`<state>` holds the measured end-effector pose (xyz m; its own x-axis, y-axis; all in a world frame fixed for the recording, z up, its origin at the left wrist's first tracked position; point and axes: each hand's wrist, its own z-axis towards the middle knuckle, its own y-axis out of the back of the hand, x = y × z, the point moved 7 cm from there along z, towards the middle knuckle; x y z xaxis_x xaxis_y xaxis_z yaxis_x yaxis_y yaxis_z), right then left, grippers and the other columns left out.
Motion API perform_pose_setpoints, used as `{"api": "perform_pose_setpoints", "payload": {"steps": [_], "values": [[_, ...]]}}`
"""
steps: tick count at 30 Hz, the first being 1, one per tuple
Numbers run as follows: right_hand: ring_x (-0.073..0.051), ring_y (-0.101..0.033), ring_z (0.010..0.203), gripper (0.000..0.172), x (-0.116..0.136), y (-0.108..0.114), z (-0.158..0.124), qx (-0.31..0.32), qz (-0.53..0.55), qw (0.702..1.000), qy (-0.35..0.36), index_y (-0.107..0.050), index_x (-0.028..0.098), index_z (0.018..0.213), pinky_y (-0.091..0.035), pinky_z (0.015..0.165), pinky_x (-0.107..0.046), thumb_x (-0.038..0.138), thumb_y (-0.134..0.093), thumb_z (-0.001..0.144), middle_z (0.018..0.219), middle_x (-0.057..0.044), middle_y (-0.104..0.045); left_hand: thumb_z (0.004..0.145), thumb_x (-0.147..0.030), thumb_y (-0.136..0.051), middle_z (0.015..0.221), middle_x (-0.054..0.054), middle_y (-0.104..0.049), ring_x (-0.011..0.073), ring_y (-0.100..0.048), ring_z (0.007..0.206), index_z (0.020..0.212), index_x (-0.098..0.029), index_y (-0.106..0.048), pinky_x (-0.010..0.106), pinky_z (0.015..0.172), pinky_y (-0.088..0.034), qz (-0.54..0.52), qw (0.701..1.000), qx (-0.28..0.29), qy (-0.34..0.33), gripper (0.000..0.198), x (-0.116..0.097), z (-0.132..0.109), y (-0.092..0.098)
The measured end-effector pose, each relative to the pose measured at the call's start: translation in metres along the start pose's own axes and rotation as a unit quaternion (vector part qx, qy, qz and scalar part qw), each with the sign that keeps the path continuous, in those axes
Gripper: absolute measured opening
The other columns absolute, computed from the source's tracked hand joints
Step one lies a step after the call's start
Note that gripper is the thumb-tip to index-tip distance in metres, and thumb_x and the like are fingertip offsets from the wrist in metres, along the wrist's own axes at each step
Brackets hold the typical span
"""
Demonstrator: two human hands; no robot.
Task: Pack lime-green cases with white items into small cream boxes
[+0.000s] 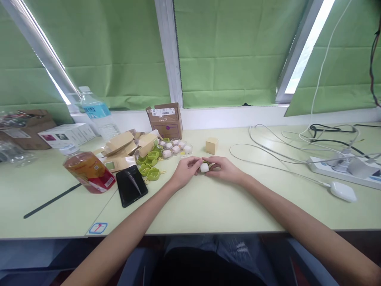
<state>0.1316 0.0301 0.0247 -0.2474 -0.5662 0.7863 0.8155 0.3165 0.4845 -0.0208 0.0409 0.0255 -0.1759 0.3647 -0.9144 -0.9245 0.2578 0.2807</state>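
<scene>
Both hands meet at the middle of the pale green table (pixel 208 206). My left hand (pixel 185 171) and my right hand (pixel 225 168) pinch a small white rounded case (pixel 204 167) between their fingertips, with a bit of green showing under it. Just behind them stands a small tan cardboard cube box (pixel 211 145). To the left lie several green cases (pixel 149 163) and several white cases in clear wrap (pixel 175 149), next to flattened small tan boxes (pixel 122 145).
A black phone (pixel 131 185) and an orange drink bottle (pixel 87 171) lie at left, with a water bottle (pixel 97 115) and a brown carton (pixel 166 119) behind. A power strip (pixel 345 169), a white adapter (pixel 343 191) and loose cables (pixel 268 153) fill the right side.
</scene>
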Motion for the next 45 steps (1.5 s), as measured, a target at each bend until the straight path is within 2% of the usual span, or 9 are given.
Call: {"api": "perform_pose_setpoints", "payload": {"steps": [4, 12, 19, 24, 26, 30, 36, 41, 45], "values": [[-0.021, -0.069, 0.097, 0.052, -0.009, 0.001, 0.001, -0.006, 0.048, 0.998, -0.029, -0.066, 0.021, 0.134, -0.058, 0.093, -0.041, 0.025, -0.072, 0.082, 0.116, -0.009, -0.071, 0.084, -0.047, -0.074, 0.09, 0.007, -0.074, 0.0141, -0.062, 0.068, 0.106, -0.014, -0.074, 0.026, 0.064, -0.051, -0.008, 1.0, 0.012, 0.018, 0.04, -0.001, -0.004, -0.003], [-0.024, -0.07, 0.101, 0.066, -0.021, -0.002, -0.001, 0.014, 0.151, 0.984, -0.097, -0.064, 0.017, 0.137, -0.053, 0.101, -0.048, 0.031, -0.082, 0.075, 0.116, -0.009, -0.075, 0.07, -0.039, -0.087, 0.084, 0.005, -0.072, 0.0144, -0.061, 0.07, 0.117, -0.013, -0.072, 0.027, 0.064, -0.048, -0.003, 0.999, 0.034, 0.022, 0.056, 0.003, -0.005, -0.004], [-0.023, -0.068, 0.1, 0.06, -0.017, -0.004, 0.0, 0.001, 0.13, 0.989, -0.067, -0.068, 0.021, 0.131, -0.055, 0.095, -0.043, 0.03, -0.081, 0.074, 0.119, -0.008, -0.072, 0.092, -0.052, -0.06, 0.063, 0.001, -0.063, 0.0121, -0.055, 0.057, 0.092, -0.013, -0.075, 0.025, 0.057, -0.045, -0.01, 1.0, 0.005, 0.009, 0.042, 0.003, -0.001, 0.002], [-0.021, -0.069, 0.091, 0.06, -0.015, -0.006, 0.0, 0.016, 0.144, 0.987, -0.073, -0.066, 0.022, 0.135, -0.055, 0.091, -0.041, 0.033, -0.08, 0.078, 0.106, -0.005, -0.075, 0.07, -0.042, -0.087, 0.086, 0.004, -0.072, 0.0139, -0.061, 0.069, 0.111, -0.016, -0.072, 0.026, 0.064, -0.049, -0.026, 0.998, 0.037, 0.032, 0.051, 0.003, -0.004, -0.004], [-0.021, -0.068, 0.088, 0.061, -0.014, -0.006, 0.0, 0.016, 0.132, 0.989, -0.066, -0.065, 0.022, 0.136, -0.055, 0.089, -0.04, 0.034, -0.08, 0.078, 0.1, -0.004, -0.075, 0.072, -0.043, -0.085, 0.086, 0.004, -0.072, 0.0135, -0.06, 0.068, 0.111, -0.016, -0.073, 0.026, 0.065, -0.048, -0.018, 0.999, 0.039, 0.028, 0.049, 0.002, -0.004, -0.004], [-0.019, -0.065, 0.085, 0.061, -0.007, -0.004, 0.0, 0.013, 0.085, 0.996, -0.03, -0.067, 0.022, 0.134, -0.056, 0.086, -0.038, 0.036, -0.081, 0.077, 0.097, -0.003, -0.072, 0.093, -0.053, -0.058, 0.069, 0.001, -0.065, 0.0125, -0.055, 0.06, 0.096, -0.014, -0.075, 0.025, 0.059, -0.045, 0.004, 1.0, 0.01, 0.008, 0.042, -0.001, -0.002, 0.001], [-0.018, -0.064, 0.079, 0.047, -0.002, -0.002, -0.001, 0.014, 0.029, 0.999, -0.024, -0.072, 0.022, 0.126, -0.055, 0.077, -0.033, 0.039, -0.077, 0.082, 0.088, -0.002, -0.07, 0.071, -0.041, -0.086, 0.09, 0.004, -0.073, 0.0136, -0.06, 0.07, 0.112, -0.016, -0.072, 0.025, 0.065, -0.047, -0.014, 0.998, 0.057, 0.039, 0.05, -0.002, -0.005, -0.006], [-0.018, -0.065, 0.081, 0.053, 0.002, -0.001, -0.001, 0.012, -0.002, 1.0, 0.004, -0.069, 0.023, 0.131, -0.056, 0.08, -0.034, 0.041, -0.078, 0.082, 0.09, -0.002, -0.071, 0.092, -0.055, -0.06, 0.071, 0.001, -0.064, 0.0124, -0.055, 0.062, 0.095, -0.014, -0.073, 0.025, 0.059, -0.045, -0.018, 0.999, 0.029, 0.014, 0.043, 0.0, -0.003, -0.001], [-0.019, -0.066, 0.079, 0.046, 0.005, 0.002, -0.001, -0.013, -0.073, 0.996, 0.039, -0.069, 0.024, 0.13, -0.057, 0.079, -0.035, 0.039, -0.073, 0.087, 0.091, -0.003, -0.073, 0.083, -0.055, -0.072, 0.084, 0.004, -0.07, 0.0116, -0.058, 0.062, 0.106, -0.015, -0.068, 0.023, 0.056, -0.047, -0.058, 0.997, 0.021, 0.038, 0.046, 0.003, -0.001, 0.0]]}}
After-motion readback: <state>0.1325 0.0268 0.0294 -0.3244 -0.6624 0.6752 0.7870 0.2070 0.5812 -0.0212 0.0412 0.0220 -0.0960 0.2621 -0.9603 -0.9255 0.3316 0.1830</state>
